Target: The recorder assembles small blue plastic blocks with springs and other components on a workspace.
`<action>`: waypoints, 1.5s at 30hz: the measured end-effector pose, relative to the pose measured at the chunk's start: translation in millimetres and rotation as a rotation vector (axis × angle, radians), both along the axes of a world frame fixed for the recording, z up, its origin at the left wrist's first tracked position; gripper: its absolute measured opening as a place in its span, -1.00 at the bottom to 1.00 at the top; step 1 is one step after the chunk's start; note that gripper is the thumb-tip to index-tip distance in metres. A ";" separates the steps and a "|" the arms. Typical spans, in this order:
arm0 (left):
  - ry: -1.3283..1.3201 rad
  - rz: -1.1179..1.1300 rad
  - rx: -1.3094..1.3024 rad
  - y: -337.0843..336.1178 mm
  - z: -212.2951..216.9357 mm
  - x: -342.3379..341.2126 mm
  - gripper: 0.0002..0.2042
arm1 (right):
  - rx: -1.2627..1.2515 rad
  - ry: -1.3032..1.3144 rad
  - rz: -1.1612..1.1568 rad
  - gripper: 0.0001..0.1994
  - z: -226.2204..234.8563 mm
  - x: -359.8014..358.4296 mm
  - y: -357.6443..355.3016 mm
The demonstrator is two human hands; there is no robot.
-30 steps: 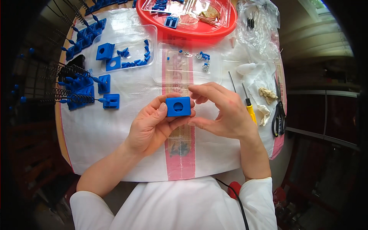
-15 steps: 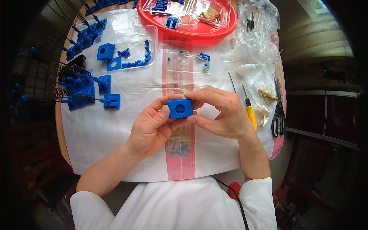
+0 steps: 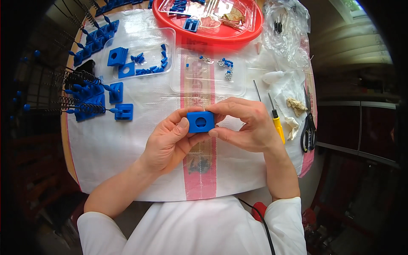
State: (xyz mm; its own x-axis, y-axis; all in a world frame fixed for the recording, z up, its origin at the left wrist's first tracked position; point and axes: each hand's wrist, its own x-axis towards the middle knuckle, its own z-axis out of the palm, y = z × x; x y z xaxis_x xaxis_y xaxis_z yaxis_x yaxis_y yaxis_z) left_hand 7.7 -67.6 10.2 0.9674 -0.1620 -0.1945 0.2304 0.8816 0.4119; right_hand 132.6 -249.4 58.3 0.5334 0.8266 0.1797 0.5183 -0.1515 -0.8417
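Note:
A small blue plastic block with a round hole in its face (image 3: 193, 123) is held above the covered table, between my two hands. My left hand (image 3: 168, 135) is closed on its left side, thumb on the front edge and fingers behind and below. My right hand (image 3: 244, 123) pinches the right side, with the index finger at the top corner and the thumb at the lower corner. Beyond my hands lies a clear lid (image 3: 182, 80) with small blue pieces and metal nuts (image 3: 228, 75) on it.
A clear tub (image 3: 148, 38) with blue plates and cones stands far left. Blue bases with black springs (image 3: 91, 102) crowd the left side. A red basin (image 3: 204, 38) is at the back. On the right lie a yellow-handled screwdriver (image 3: 278, 127), black scissors (image 3: 309, 131) and a plastic bag (image 3: 287, 42).
The blue block and my hands have shifted very slightly to the right and down. Both hands keep their hold on it.

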 end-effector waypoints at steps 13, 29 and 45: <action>0.020 -0.006 0.012 -0.8 2.7 -0.8 -0.65 | -0.006 0.036 0.002 -0.63 -1.8 0.2 0.3; -0.031 0.008 0.017 -2.5 0.0 -3.3 -0.64 | -0.023 0.123 -0.014 -0.65 -3.0 -0.6 2.7; -0.040 0.203 0.204 -7.3 2.2 -2.5 -0.68 | 0.219 0.404 -0.191 -0.74 -30.0 -19.7 16.4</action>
State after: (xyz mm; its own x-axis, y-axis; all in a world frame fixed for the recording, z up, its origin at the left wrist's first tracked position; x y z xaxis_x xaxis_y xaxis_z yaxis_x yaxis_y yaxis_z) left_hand 5.3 -74.9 12.4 0.9836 0.0743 -0.1646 0.0380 0.8058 0.5909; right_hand 113.0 -232.9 28.3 0.7342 0.6735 0.0858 0.1242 -0.0089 -0.9922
